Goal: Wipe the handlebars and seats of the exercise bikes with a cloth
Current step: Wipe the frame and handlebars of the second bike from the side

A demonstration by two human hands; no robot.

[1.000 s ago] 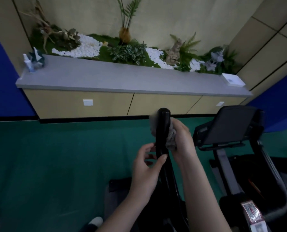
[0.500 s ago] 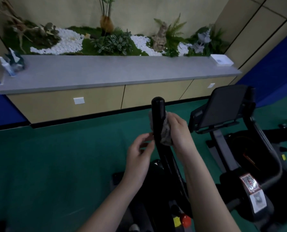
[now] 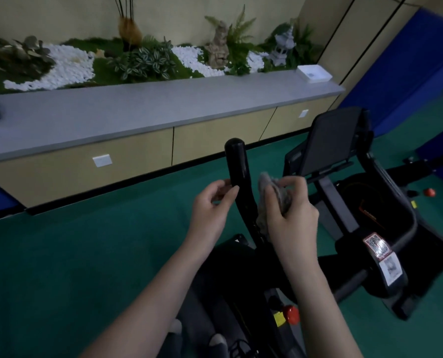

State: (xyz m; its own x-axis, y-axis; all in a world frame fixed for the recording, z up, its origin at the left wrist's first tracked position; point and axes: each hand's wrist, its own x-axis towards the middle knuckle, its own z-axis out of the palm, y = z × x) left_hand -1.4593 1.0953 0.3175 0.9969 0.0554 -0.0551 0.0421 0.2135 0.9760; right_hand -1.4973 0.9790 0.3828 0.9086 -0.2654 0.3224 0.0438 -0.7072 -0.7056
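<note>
Handlebar (image 3: 238,177) rises between my hands. My right hand (image 3: 290,215) clutches the grey cloth (image 3: 272,192) just beside the bar; my left hand (image 3: 211,210) pinches nothing, fingertips touching it. Mid-wipe, I judge; next, press cloth back on.

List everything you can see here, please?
Handlebar: 1, black, upright at centre.
Cloth: 1, grey, bunched in right hand beside handlebar.
Console: 1, black, right of handlebar.
Red knob: 1, low on bike frame.
Counter: 1, grey, along wall.
Plants: several, green, behind counter.
White tray: 1, counter's right end.
Left hand: empty, fingers at handlebar.
Right hand: gripping cloth.
</note>
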